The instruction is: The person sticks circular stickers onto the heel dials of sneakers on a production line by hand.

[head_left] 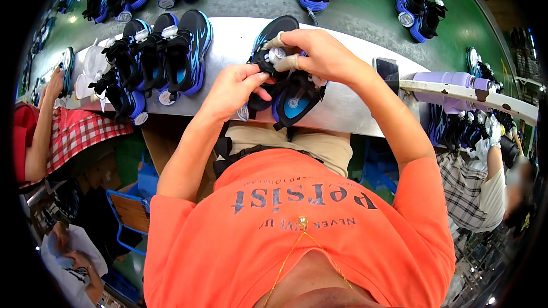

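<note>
In the head view, a black and blue shoe [283, 88] is held on the metal tabletop [348, 108] by both hands, the left hand [231, 88] pinching its strap and the right hand [317, 51] closed on its round dial. Fitting appears midway; finished shoes [157, 57] are lined up to the left and more shoes [419, 5] are carried on the green belt [365, 0].

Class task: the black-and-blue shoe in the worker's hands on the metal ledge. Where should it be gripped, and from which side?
Probably the black-and-blue shoe at its heel, from the person's near side: that end overhangs the metal ledge toward them, while the left hand and right hand occupy the strap area.
</note>
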`<state>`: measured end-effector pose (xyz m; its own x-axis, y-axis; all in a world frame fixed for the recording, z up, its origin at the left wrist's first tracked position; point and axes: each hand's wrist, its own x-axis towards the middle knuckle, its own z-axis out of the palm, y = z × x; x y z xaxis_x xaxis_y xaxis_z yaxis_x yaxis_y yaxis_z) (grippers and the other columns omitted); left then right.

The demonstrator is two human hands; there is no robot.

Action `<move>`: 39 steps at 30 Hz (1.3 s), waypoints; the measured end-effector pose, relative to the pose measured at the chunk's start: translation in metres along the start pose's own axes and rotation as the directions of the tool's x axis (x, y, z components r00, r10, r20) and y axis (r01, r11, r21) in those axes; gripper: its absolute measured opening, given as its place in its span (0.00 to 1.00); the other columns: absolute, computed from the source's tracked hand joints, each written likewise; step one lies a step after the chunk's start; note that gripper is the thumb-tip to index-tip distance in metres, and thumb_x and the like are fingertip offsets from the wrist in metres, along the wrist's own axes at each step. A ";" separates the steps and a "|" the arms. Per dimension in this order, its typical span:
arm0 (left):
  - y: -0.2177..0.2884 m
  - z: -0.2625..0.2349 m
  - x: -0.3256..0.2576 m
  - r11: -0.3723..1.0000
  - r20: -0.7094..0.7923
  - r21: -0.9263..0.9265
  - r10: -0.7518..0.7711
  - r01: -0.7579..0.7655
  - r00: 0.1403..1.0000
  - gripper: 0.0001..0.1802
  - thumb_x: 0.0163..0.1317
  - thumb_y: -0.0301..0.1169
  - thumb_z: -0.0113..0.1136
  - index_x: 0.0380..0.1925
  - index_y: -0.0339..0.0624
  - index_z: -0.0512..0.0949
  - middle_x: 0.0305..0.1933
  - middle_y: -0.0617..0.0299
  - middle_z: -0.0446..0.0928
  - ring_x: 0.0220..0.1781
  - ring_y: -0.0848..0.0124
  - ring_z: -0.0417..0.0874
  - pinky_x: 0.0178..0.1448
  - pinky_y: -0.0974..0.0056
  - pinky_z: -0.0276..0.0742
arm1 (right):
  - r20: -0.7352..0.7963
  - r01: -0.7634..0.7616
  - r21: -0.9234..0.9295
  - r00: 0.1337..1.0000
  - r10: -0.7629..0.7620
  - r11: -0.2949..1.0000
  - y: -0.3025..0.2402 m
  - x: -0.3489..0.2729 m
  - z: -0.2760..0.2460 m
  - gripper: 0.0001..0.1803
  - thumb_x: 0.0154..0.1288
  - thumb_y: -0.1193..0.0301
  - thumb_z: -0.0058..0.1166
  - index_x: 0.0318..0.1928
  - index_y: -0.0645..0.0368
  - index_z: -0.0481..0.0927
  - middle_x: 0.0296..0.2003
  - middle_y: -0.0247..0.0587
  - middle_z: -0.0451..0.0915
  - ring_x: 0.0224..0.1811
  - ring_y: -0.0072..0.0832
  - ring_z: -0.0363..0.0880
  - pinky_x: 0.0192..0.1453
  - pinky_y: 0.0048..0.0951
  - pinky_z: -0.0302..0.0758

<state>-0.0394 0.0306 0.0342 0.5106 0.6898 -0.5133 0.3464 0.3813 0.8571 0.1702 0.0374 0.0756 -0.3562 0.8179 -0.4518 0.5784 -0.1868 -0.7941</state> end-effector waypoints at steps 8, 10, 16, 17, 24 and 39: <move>-0.006 0.005 -0.001 0.998 -0.007 0.023 0.065 -0.065 0.998 0.11 0.67 0.32 0.52 0.40 0.38 0.81 0.30 0.64 0.82 0.23 0.85 0.72 0.22 0.77 0.54 | -0.248 0.179 -0.421 0.920 -0.303 0.889 0.020 0.003 0.018 0.11 0.58 0.66 0.60 0.34 0.60 0.77 0.24 0.47 0.76 0.27 0.43 0.75 0.33 0.39 0.70; -0.004 0.004 -0.006 0.996 0.002 0.059 0.060 -0.060 0.998 0.12 0.67 0.32 0.51 0.40 0.38 0.81 0.34 0.63 0.83 0.27 0.84 0.76 0.24 0.78 0.56 | -0.163 0.171 -0.265 0.962 -0.219 0.949 0.007 -0.005 0.011 0.11 0.58 0.65 0.59 0.37 0.58 0.78 0.27 0.47 0.77 0.33 0.40 0.78 0.38 0.38 0.72; -0.009 0.017 -0.009 0.988 -0.060 -0.012 0.152 -0.153 0.986 0.13 0.67 0.33 0.51 0.43 0.37 0.79 0.40 0.62 0.83 0.29 0.81 0.79 0.27 0.77 0.61 | -0.342 0.182 -0.583 0.829 -0.442 0.792 0.026 0.003 0.029 0.18 0.58 0.61 0.59 0.47 0.54 0.80 0.30 0.46 0.79 0.34 0.41 0.79 0.38 0.40 0.74; -0.008 0.019 -0.012 0.992 -0.044 -0.022 0.125 -0.126 0.991 0.13 0.68 0.33 0.51 0.44 0.35 0.78 0.41 0.60 0.83 0.29 0.80 0.80 0.25 0.76 0.61 | -0.313 0.150 -0.401 0.905 -0.289 0.904 0.021 -0.003 0.023 0.18 0.58 0.62 0.59 0.48 0.53 0.80 0.30 0.43 0.79 0.32 0.36 0.78 0.37 0.37 0.73; 0.005 0.020 -0.044 0.997 -0.121 0.067 -0.016 0.024 0.992 0.12 0.67 0.33 0.53 0.35 0.34 0.80 0.38 0.58 0.82 0.26 0.78 0.78 0.25 0.74 0.65 | -0.046 0.290 -0.087 0.954 -0.295 0.953 0.052 -0.071 -0.004 0.23 0.56 0.68 0.61 0.55 0.46 0.80 0.36 0.33 0.73 0.39 0.25 0.68 0.46 0.25 0.70; 0.040 0.039 -0.028 0.747 0.063 0.451 0.518 -0.488 0.853 0.12 0.59 0.30 0.61 0.43 0.39 0.79 0.38 0.59 0.79 0.37 0.68 0.78 0.42 0.64 0.75 | -0.367 0.193 -0.193 0.895 -0.253 0.962 0.060 -0.073 0.021 0.21 0.55 0.61 0.64 0.50 0.51 0.80 0.25 0.40 0.72 0.27 0.29 0.69 0.34 0.30 0.70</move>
<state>-0.0088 0.0028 0.0812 0.6649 0.7469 0.0036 0.3649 -0.3291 0.8710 0.2153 -0.0454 0.0522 -0.1959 0.9791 -0.0540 0.6291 0.0832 -0.7729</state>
